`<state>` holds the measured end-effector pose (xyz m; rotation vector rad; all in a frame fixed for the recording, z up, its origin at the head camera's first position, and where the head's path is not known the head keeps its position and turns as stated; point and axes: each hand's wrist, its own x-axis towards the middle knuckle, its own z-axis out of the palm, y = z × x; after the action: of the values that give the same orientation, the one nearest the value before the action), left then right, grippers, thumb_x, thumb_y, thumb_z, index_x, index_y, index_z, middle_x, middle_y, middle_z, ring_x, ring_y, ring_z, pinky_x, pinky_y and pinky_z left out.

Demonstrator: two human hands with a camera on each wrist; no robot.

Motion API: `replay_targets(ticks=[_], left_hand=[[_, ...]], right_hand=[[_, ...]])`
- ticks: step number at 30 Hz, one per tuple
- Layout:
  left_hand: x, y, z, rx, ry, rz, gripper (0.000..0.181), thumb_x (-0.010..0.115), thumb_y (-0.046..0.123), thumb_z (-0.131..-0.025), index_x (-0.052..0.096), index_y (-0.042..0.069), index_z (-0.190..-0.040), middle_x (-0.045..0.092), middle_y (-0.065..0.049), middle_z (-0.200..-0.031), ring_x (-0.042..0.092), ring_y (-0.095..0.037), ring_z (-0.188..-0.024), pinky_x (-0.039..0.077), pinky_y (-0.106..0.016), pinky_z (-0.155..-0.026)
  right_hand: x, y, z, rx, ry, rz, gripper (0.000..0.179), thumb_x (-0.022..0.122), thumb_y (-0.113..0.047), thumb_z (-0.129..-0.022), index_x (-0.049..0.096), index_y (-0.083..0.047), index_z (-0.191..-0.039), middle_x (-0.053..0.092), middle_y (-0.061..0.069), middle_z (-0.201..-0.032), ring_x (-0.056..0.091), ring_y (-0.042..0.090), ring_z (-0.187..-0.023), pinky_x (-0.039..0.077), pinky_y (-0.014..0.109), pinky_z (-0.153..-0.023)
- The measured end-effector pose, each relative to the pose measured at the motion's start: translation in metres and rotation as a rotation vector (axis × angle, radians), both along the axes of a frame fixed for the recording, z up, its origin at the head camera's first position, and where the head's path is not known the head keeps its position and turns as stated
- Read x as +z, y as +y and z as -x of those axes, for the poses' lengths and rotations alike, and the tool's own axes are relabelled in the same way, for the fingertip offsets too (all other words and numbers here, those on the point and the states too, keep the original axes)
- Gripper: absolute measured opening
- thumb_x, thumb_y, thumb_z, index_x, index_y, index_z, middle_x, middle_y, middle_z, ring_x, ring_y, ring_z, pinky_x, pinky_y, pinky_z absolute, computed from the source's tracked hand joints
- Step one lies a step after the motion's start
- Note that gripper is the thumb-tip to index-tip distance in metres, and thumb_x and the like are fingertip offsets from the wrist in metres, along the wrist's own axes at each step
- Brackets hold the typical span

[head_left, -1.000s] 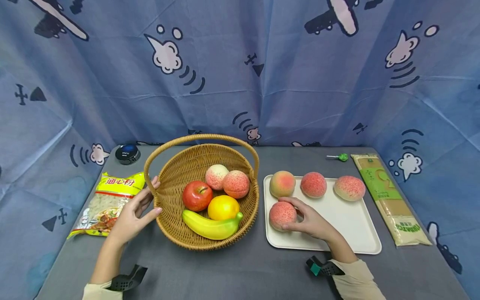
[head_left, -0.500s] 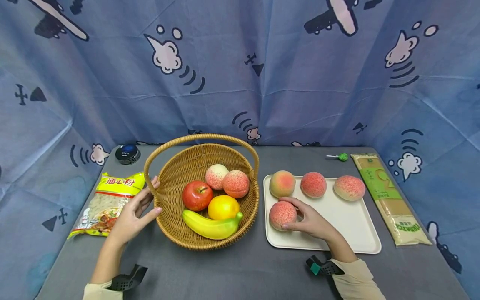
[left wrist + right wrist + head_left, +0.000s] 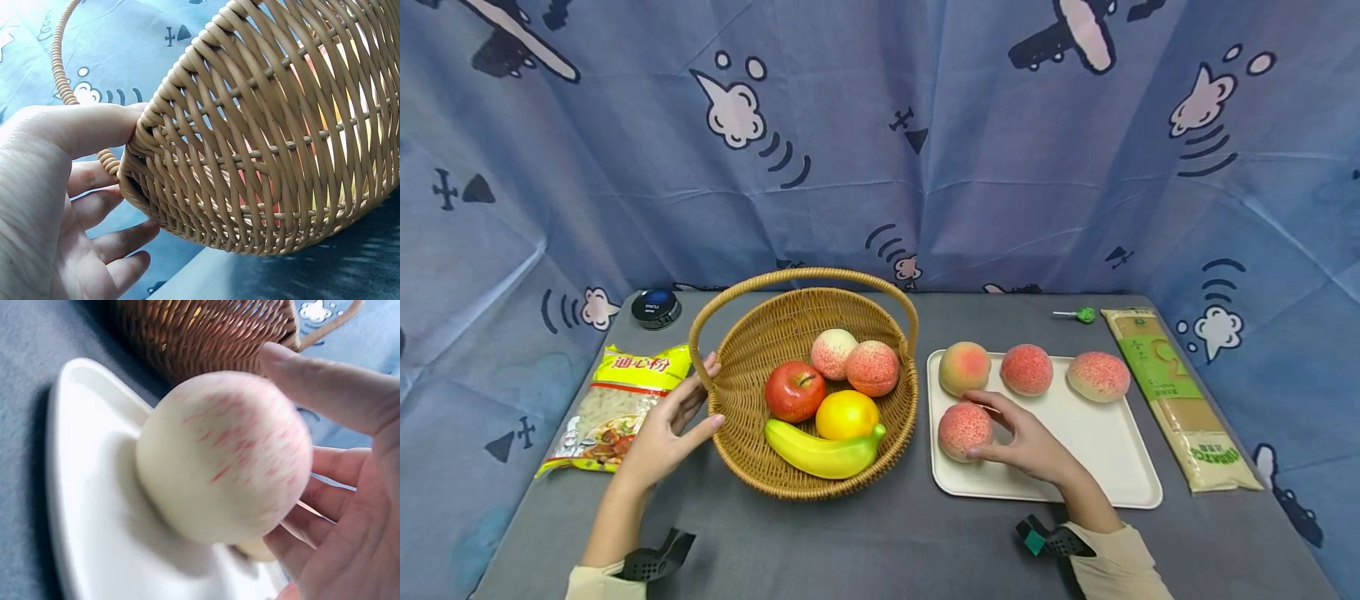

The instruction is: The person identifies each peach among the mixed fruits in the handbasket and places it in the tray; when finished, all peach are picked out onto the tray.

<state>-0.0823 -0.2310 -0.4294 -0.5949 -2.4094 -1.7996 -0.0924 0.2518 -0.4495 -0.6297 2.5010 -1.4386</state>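
Observation:
At the left side of the wicker basket (image 3: 741,454), my left hand (image 3: 662,433) holds the rim by the handle's base. In the left wrist view its thumb presses the rim, with the other fingers around the handle's foot. The basket holds a red apple (image 3: 794,392), a lemon (image 3: 847,415), a banana (image 3: 823,450) and two peaches (image 3: 872,368). My right hand (image 3: 1026,437) is spread loosely beside a speckled peach (image 3: 964,432) at the white tray's (image 3: 1075,467) front left. In the right wrist view the thumb stands off the peach (image 3: 219,462), the fingers close behind it.
Along the tray's back sit three more peaches (image 3: 1028,369). A noodle packet (image 3: 1180,400) lies to the right, and a green lollipop (image 3: 1086,314) behind. A yellow pasta bag (image 3: 617,408) and a round black device (image 3: 656,308) are at the left.
My right hand has shifted slightly right, and its fingers have loosened from the peach on the tray. The left hand and the basket stay where they were.

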Motion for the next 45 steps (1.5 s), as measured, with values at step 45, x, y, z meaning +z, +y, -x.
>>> replay_targets(ticks=[45], left_hand=[[0.003, 0.002, -0.001, 0.018, 0.024, 0.059, 0.061, 0.062, -0.006, -0.085, 0.040, 0.001, -0.142, 0.026, -0.015, -0.155, 0.035, 0.004, -0.134, 0.030, -0.008, -0.107]], right_hand=[[0.103, -0.194, 0.119, 0.361, -0.022, -0.089, 0.064, 0.074, -0.016, -0.082, 0.045, -0.005, -0.139, 0.046, 0.009, -0.143, 0.043, 0.022, -0.133, 0.038, 0.039, -0.111]])
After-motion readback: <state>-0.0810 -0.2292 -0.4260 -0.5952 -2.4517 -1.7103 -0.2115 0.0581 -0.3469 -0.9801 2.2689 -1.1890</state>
